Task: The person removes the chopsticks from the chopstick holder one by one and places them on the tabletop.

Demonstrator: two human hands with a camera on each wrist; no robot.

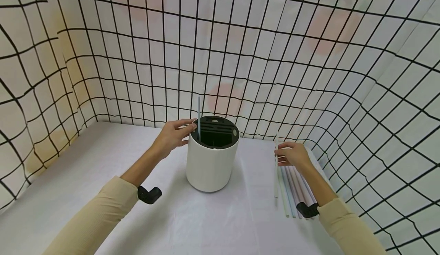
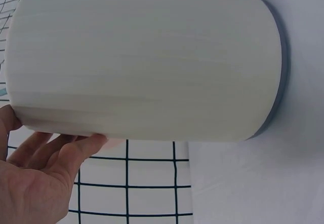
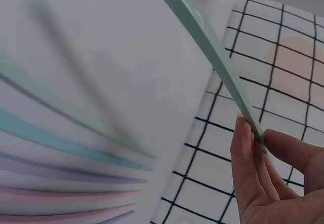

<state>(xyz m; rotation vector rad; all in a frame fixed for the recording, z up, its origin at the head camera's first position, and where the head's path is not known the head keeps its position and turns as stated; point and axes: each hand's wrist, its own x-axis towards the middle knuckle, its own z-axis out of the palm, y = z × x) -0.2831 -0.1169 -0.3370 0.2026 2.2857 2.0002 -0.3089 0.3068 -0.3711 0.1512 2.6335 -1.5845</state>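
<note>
A round white holder with a black slotted top, like a knife block [image 1: 211, 167], stands upright on the table. My left hand [image 1: 173, 134] holds it at the upper left rim, with fingertips against its side in the left wrist view. One pale blue strip [image 1: 199, 112] stands upright in the top's left part. Further right, my right hand [image 1: 293, 155] pinches a thin pale green plastic strip [image 3: 212, 51] near one end, between thumb and fingers. That strip is held above the table, apart from the holder. Beneath and beside the right hand lie several pastel strips [image 1: 292, 188] in a row.
White cloth covers the table [image 1: 220, 224]. A white curtain with a black grid pattern [image 1: 178, 56] rises behind the table and along both sides. Black wrist cameras [image 1: 149, 195] sit at both cuffs.
</note>
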